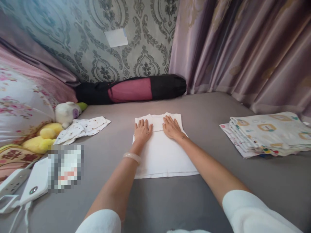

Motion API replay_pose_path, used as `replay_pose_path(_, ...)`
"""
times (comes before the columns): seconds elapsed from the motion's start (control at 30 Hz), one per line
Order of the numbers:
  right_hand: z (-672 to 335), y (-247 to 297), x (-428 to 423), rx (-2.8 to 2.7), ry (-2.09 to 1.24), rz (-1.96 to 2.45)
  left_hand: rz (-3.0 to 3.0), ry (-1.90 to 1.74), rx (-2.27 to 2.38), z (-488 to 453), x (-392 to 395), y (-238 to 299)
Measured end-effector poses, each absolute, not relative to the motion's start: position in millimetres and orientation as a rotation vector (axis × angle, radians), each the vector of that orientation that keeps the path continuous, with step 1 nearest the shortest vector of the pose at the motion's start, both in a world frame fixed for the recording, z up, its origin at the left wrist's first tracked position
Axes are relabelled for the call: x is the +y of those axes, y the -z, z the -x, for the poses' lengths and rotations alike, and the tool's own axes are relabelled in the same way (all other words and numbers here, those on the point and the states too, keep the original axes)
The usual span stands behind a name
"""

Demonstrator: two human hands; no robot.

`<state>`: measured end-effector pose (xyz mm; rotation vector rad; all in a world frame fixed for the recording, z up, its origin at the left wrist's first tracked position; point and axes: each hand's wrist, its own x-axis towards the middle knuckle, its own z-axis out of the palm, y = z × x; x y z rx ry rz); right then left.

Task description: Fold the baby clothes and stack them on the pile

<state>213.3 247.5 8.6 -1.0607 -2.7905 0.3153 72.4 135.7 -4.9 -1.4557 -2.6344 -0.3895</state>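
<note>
A white folded cloth (162,155) lies flat on the grey bed sheet (209,110) in front of me. My left hand (143,129) rests palm down on its far left part, fingers stretched out. My right hand (172,127) lies flat beside it on the far right part, fingers also spread. Both hands press on the folded-over far edge of the cloth. A pale bangle (132,157) sits on my left wrist.
A stack of folded patterned cloths (267,132) lies at the right. A small spotted garment (82,127), a white plush toy (66,113) and a yellow plush toy (42,137) lie at the left. A black and pink roll bag (131,89) rests against the wall. White chargers (29,184) sit near left.
</note>
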Motion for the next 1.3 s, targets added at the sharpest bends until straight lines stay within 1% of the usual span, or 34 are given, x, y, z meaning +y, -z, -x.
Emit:
replay_pose_path(0.13, -215, -2, 249, -2.775, -0.283, 1.053, 1.463, 0.375, -2.711, -70, 138, 5)
replay_pose_path(0.23, -214, -2, 250, -2.760, -0.309, 1.039, 1.446, 0.414, -2.680, -69, 139, 5)
replay_pose_path(0.37, -223, -15, 253, -2.742, -0.543, 1.012, 1.372, 0.566, -2.592, -66, 132, 6)
replay_pose_path(0.47, -246, -25, 256, -2.541, -0.709, 1.043, 1.289, 0.635, -2.571, -61, 113, 5)
replay_pose_path(0.57, -280, -28, 259, -2.279, -0.805, 1.218, 1.183, 0.688, -2.593, -58, 83, 0)
replay_pose_path(0.67, -311, -26, 257, -2.068, -0.966, 1.443, 1.080, 0.781, -2.763, -57, 52, -12)
replay_pose_path(0.8, -339, -24, 242, -1.978, -1.267, 1.502, 1.027, 0.813, -3.047, -66, 23, -30)
replay_pose_path(0.87, -348, -27, 230, -2.056, -1.283, 1.506, 1.024, 0.813, -3.139, -75, 12, -36)
replay_pose_path(0.97, -361, -33, 210, -2.227, -1.204, 1.518, 1.035, 0.867, -3.236, -90, -4, -42)
replay_pose_path(1.03, -371, -37, 197, -2.288, -1.158, 1.496, 1.020, 0.981, -3.280, -100, -16, -45)
replay_pose_path(1.1, -382, -42, 185, -2.301, -1.161, 1.448, 1.021, 1.193, -3.305, -110, -29, -48)
replay_pose_path(1.2, -398, -47, 170, -2.322, -1.271, 1.303, 1.071, 1.562, -3.309, -122, -47, -53)
replay_pose_path(1.3, -409, -51, 162, -2.333, -1.437, 1.176, 1.142, 1.795, -3.283, -129, -60, -56)
